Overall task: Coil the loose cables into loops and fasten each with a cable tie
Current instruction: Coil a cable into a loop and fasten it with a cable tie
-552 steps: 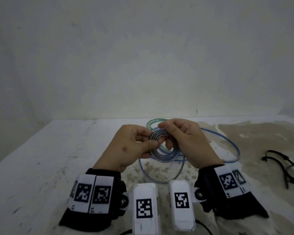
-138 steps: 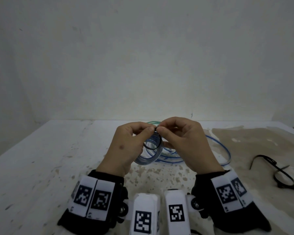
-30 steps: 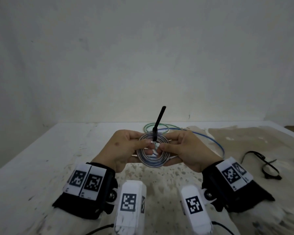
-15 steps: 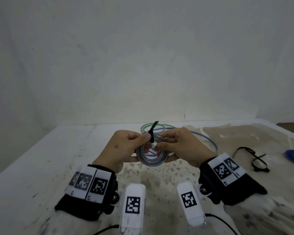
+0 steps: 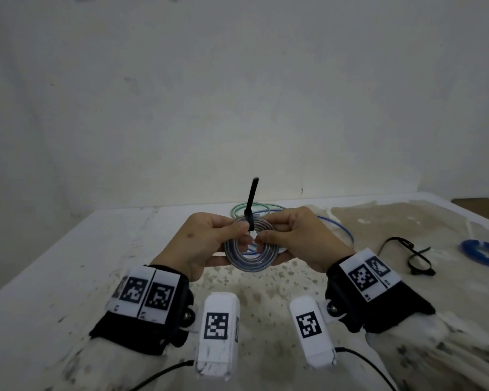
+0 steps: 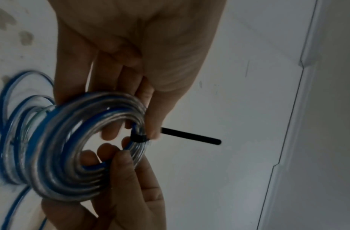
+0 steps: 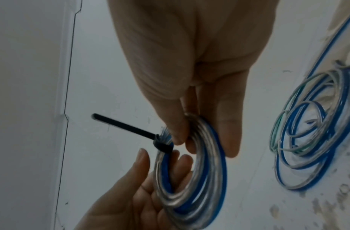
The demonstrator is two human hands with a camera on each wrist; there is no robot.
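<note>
A coil of clear and blue cable is held up above the table between both hands. A black cable tie is cinched round the coil's top, and its tail sticks straight up. My left hand pinches the coil just left of the tie, with its lower fingers under the loops. My right hand pinches the coil right beside the tie. The left wrist view shows the coil, the tie and my left hand. In the right wrist view the tie sits beside my right hand.
Loose blue and green cables lie on the table behind the hands, also seen as loose cables. Spare black cable ties lie to the right. A tied blue coil rests at the far right. The table's left edge runs diagonally.
The tie was a loose ring 4.6 s ago and now sits tight on the coil. Its tail leaned over half a second ago and now points straight up. Both hands keep their hold.
</note>
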